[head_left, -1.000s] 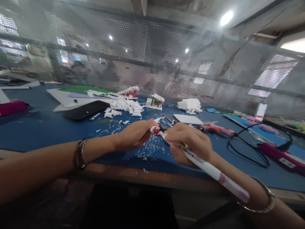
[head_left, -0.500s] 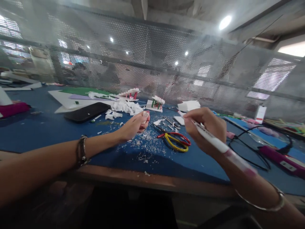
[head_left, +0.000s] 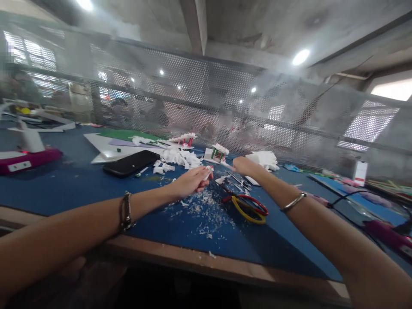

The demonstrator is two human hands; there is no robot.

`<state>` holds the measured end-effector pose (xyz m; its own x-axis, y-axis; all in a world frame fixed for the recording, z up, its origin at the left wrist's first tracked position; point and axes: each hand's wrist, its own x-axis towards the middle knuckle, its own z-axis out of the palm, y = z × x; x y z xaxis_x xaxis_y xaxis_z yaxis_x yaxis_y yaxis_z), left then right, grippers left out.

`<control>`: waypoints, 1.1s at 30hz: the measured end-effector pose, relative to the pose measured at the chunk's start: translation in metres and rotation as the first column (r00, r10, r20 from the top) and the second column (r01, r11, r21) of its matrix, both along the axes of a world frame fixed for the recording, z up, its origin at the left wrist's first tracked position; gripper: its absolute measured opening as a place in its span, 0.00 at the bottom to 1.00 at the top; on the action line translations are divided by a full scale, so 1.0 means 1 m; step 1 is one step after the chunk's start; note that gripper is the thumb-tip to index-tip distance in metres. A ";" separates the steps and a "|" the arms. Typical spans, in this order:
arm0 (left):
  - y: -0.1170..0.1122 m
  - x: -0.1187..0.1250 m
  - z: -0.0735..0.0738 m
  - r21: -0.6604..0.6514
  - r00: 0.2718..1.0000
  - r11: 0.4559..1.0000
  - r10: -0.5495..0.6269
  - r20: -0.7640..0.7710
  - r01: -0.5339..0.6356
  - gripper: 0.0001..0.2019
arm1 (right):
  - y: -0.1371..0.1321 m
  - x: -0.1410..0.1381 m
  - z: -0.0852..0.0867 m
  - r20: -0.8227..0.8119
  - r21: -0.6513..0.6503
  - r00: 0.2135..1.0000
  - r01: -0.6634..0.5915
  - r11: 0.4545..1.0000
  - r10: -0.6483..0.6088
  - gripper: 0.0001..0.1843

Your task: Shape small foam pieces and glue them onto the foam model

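My left hand [head_left: 192, 182] is closed around a small white piece [head_left: 208, 172], held above scattered white shavings [head_left: 209, 214]. My right hand [head_left: 246, 166] is closed and farther forward, beside a small model with green posts and a white top [head_left: 219, 151]. A pale pen [head_left: 228, 165] pokes out left of its fingers; most of it is hidden behind the hand. Between my forearms lie scissors with red and yellow handles [head_left: 247, 209]. Beyond them are thin metal tools [head_left: 240, 180]. A second model with red posts [head_left: 185, 140] stands farther back.
Crumpled white scraps [head_left: 182, 158] lie beside a black phone [head_left: 131, 163]. White, purple and green sheets [head_left: 128, 136] are behind it. Magenta power strips [head_left: 30, 161] sit at both sides, with a black cable at right. A perforated metal screen [head_left: 180, 103] closes the back.
My right hand has moved forward and left toward the green-posted model, its pen now mostly hidden. My left hand keeps hold of the white piece. The view has shifted slightly.
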<state>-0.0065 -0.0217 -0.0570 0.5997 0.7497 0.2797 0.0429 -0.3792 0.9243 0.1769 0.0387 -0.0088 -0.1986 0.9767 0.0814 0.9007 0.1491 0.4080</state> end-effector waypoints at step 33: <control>-0.008 -0.005 -0.001 -0.295 0.807 0.824 -0.290 0.514 0.484 0.20 | -0.102 0.018 -0.026 -0.816 0.088 0.490 -0.421 0.903 0.308 0.13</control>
<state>-0.0117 -0.0292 -0.0581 0.7524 0.5797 0.3127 -0.4616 0.1255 0.8781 0.1947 -0.0633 -0.0350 -0.4462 0.8452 0.2943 0.6898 0.5343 -0.4885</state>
